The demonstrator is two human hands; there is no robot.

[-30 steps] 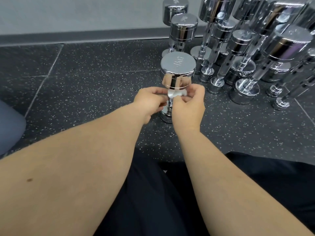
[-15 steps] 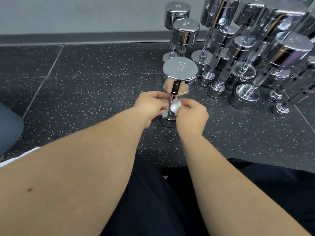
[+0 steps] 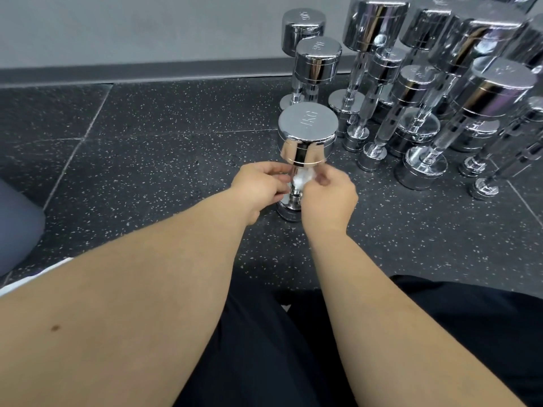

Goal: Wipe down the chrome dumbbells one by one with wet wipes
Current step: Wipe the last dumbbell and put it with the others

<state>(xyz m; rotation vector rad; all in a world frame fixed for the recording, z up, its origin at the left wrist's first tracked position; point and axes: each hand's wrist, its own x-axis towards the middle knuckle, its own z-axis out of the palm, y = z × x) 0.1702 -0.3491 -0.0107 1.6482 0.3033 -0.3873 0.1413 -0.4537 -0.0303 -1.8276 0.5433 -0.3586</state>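
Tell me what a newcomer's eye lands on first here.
First, the upright dumbbell in the middle of the speckled floor, with the left hand and right hand pinching a white wipe round its handle. Next, the crowd of shiny dumbbells standing on end at the upper right, near the wall.

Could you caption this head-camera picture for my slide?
Left hand and right hand pinch a white wet wipe around the handle of an upright chrome dumbbell.

A gym: speckled rubber floor, upright chrome dumbbells.
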